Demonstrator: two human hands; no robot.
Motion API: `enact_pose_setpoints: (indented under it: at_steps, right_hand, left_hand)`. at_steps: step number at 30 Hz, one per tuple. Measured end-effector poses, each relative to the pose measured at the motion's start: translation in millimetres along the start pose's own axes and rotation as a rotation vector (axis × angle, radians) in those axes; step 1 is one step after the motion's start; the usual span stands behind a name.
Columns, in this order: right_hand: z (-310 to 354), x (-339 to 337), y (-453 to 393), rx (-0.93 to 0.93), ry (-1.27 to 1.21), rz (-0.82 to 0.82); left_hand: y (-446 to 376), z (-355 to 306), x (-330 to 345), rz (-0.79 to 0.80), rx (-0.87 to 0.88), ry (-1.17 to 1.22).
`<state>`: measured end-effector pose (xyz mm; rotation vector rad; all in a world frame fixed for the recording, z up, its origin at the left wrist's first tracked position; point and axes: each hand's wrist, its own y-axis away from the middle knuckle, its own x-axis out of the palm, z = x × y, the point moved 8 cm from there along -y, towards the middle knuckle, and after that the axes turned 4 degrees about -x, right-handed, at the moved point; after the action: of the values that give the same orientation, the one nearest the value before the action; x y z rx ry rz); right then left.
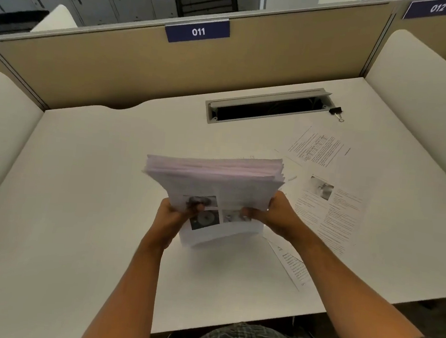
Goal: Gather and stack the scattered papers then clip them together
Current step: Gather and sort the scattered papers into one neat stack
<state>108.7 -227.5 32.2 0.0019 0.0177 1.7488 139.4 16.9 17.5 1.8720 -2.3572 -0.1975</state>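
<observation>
A thick stack of printed papers (pixel 215 184) stands on its lower edge on the white desk (pixel 83 188), tilted toward me. My left hand (pixel 171 215) grips its left side, thumb on the front sheet. My right hand (pixel 275 212) grips its right side the same way. Three loose sheets lie flat on the desk to the right: one far right near the back (pixel 319 151), one with a photo beside the stack (pixel 332 214), and one partly under my right forearm (pixel 291 265). A black binder clip (pixel 337 111) lies at the back right.
An open cable slot (pixel 266 107) is cut into the desk behind the stack. A beige divider panel with the label 011 (pixel 197 31) closes the back. White side panels stand at left (pixel 0 120) and right (pixel 419 100).
</observation>
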Motion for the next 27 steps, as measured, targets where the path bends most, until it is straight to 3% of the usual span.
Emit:
enact_pose_setpoints:
  at_steps: [4,6,9,11,15,18,27]
  right_hand:
    - [-6,-12,-17,0.12,0.236,-0.079]
    - [-15,-20,-22,0.267,0.59,-0.144]
    - [-20,-17,-17,0.434,1.179,-0.055]
    - [-21,-13,-9,0.438,1.357,-0.029]
    - [-32,-33,18,0.537,1.469,-0.108]
    - [-47,-48,35,0.634,1.389,-0.129]
    - [-66,-42,30,0.677,1.395,-0.121]
  left_hand:
    - [-1,14,-31,-0.234,-0.132,0.032]
    - [2,24,-44,-0.299,-0.205,0.016]
    - [6,37,-57,-0.365,-0.276,-0.004]
    - [10,42,-60,-0.389,-0.297,-0.001]
    - [15,49,-57,-0.38,-0.31,-0.032]
    - [17,49,-52,-0.379,-0.305,-0.006]
    - [13,46,-40,-0.345,-0.307,0.005]
